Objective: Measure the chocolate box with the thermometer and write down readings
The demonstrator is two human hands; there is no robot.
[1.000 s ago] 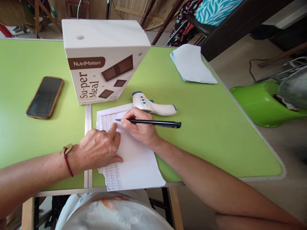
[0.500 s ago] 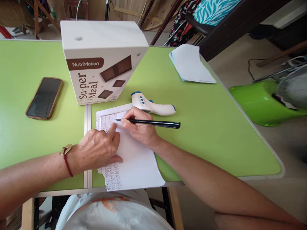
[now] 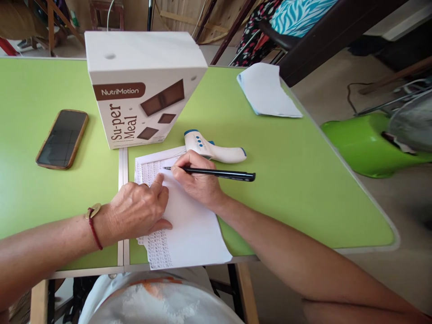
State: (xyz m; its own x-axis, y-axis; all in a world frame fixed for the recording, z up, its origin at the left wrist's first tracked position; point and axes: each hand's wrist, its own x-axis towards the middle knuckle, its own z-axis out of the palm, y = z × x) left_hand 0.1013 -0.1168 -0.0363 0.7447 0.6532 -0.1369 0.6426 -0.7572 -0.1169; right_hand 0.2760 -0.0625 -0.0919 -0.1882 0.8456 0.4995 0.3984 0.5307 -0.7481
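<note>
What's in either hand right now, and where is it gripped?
The right hand grips a black pen close to its writing tip. The left hand rests on the handwritten sheet, with no object visibly held.

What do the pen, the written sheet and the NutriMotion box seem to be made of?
Pen: probably plastic, glossy black, with a shine near its end.
Written sheet: paper, matte white, thin, with uneven edges.
NutriMotion box: likely printed cardboard, smooth, with straight folded edges; any coating is hard to tell.
</note>
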